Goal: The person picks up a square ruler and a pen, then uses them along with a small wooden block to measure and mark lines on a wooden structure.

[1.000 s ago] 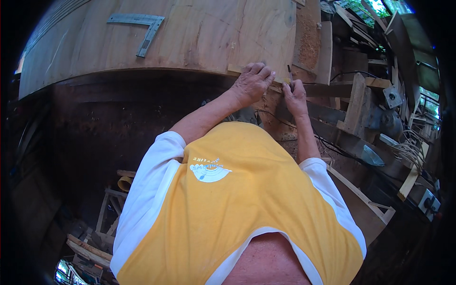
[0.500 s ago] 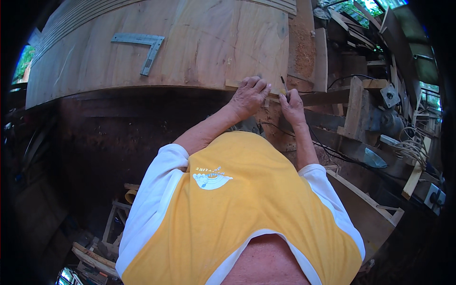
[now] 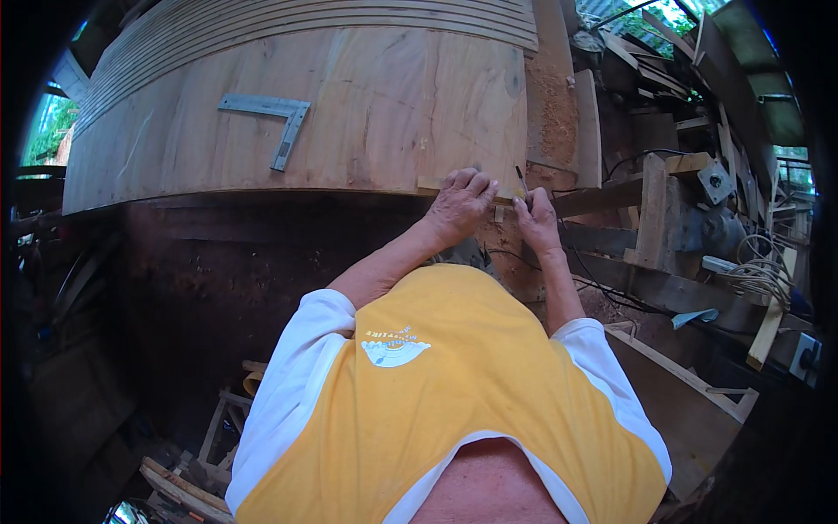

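Head view: left hand (image 3: 465, 208) curls over strip (image 3: 427, 183) at panel (image 3: 375, 113) edge, likely steadying it, grip closure unclear; right hand (image 3: 539, 223), grip pinched, holds slim tool (image 3: 521, 178) beside panel corner.

"Left hand (image 3: 463, 208)?"
"Fingers curled, knuckles up, at the near edge of the wooden panel (image 3: 367, 113)."
"Right hand (image 3: 538, 223)?"
"Pinched, by the panel's near right corner."
"The 2 forearms (image 3: 393, 259)?"
"Bare, aimed toward the panel, the left slanting more."

Pale strip (image 3: 427, 184) edging panel (image 3: 375, 113); slim tool (image 3: 521, 177) tilted.
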Tool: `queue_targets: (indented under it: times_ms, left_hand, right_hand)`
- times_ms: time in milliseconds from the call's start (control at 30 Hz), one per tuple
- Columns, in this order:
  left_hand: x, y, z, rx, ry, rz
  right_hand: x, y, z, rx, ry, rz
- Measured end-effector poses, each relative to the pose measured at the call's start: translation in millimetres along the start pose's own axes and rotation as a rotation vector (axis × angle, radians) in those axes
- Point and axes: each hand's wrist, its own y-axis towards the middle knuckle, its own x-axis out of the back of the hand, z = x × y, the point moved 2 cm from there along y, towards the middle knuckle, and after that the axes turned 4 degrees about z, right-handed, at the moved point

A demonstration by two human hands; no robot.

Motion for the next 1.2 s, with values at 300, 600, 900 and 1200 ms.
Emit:
queue_targets:
  times_ms: [300, 600, 900, 1200]
  left_hand:
    - [1.8, 3.0, -2.7, 0.015, -0.015, 0.019]
    - [1.4, 13.3, 1.8, 0.083, -0.053, 0.025]
    - [-7.4, 16.1, 7.5, 0.059, -0.079, 0.006]
    - [-10.5, 14.2, 11.2, 0.024, -0.101, -0.016]
  right_hand:
    - [-9.6, -3.9, -5.4, 0.040, -0.006, -0.104]
    - [-7.1, -4.3, 1.5, -0.013, 0.056, -0.077]
    - [-6.1, -0.6, 2.5, -0.034, 0.077, -0.059]
    - [-4.7, -0.2, -1.1, -0.059, 0.044, -0.029]
